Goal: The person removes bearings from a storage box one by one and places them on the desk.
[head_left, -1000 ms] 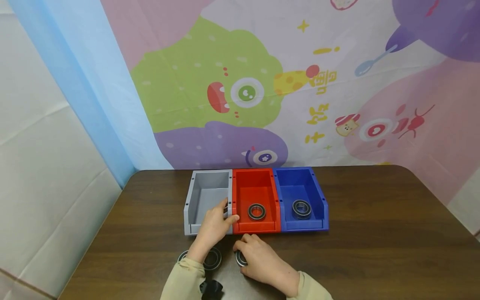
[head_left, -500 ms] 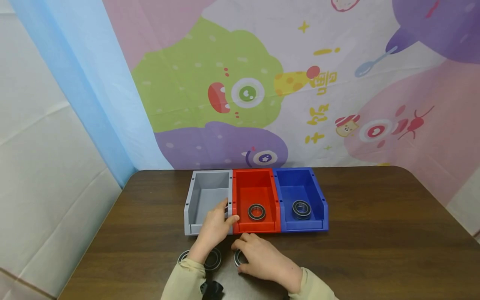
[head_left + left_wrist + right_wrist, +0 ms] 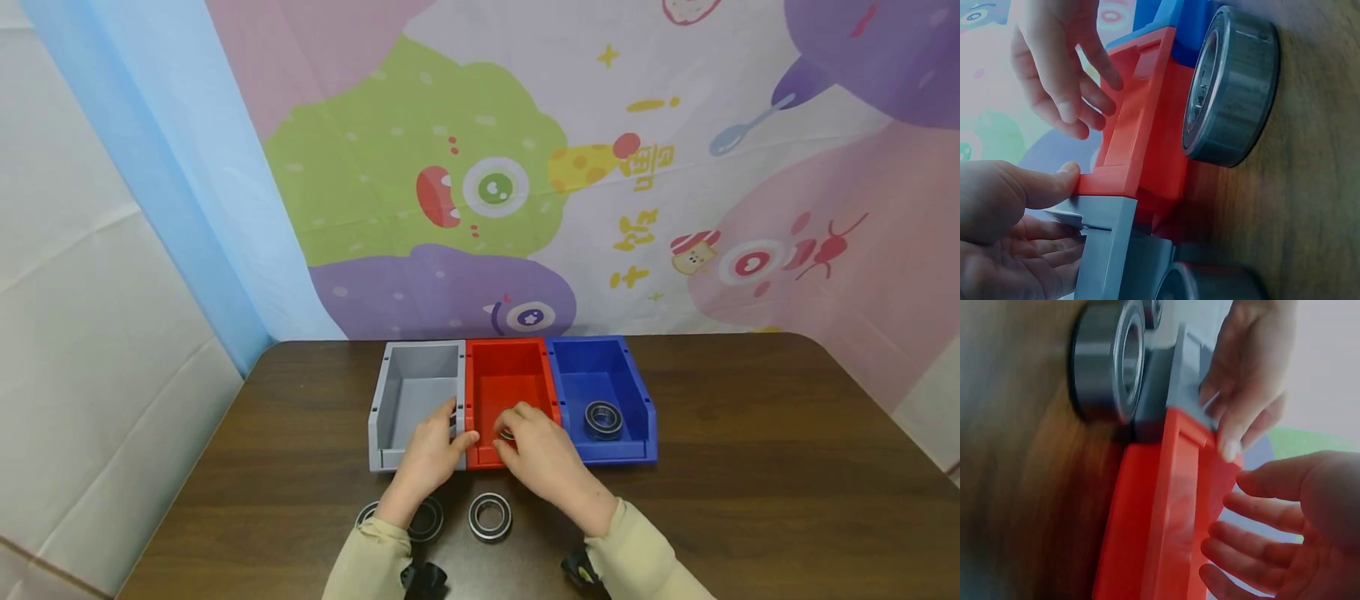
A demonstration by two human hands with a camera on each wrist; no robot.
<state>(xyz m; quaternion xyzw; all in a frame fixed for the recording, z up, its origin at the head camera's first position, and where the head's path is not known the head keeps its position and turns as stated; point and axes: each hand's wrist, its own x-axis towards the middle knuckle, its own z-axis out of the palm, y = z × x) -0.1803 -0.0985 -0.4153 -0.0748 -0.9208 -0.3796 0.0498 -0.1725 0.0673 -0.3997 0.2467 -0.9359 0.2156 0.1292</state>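
Note:
My left hand [image 3: 429,450] grips the adjoining side walls of the grey bin [image 3: 377,417] and the red bin [image 3: 510,379], thumb on the red side and fingers inside the grey one. Over the front of the red bin, my right hand [image 3: 542,446] reaches with loosely bent fingers. Beneath its fingertips a bearing [image 3: 507,434] shows in part; the hand hides the rest. In the right wrist view the right fingers [image 3: 1260,512] are spread and hold nothing. On the table before the red bin lies another bearing [image 3: 491,517], a metal ring with a dark seal.
Inside the blue bin [image 3: 600,358], right of the red one, sits a bearing [image 3: 603,419]. Two more bearings lie by the left wrist, one dark-faced [image 3: 426,520] and one mostly hidden [image 3: 365,511]. A printed cloth [image 3: 480,167] hangs behind the wooden table [image 3: 750,467].
My right hand has left the bearing on the table and moved up and forward over the red bin. That bearing now lies uncovered. The left hand has stayed on the bin walls.

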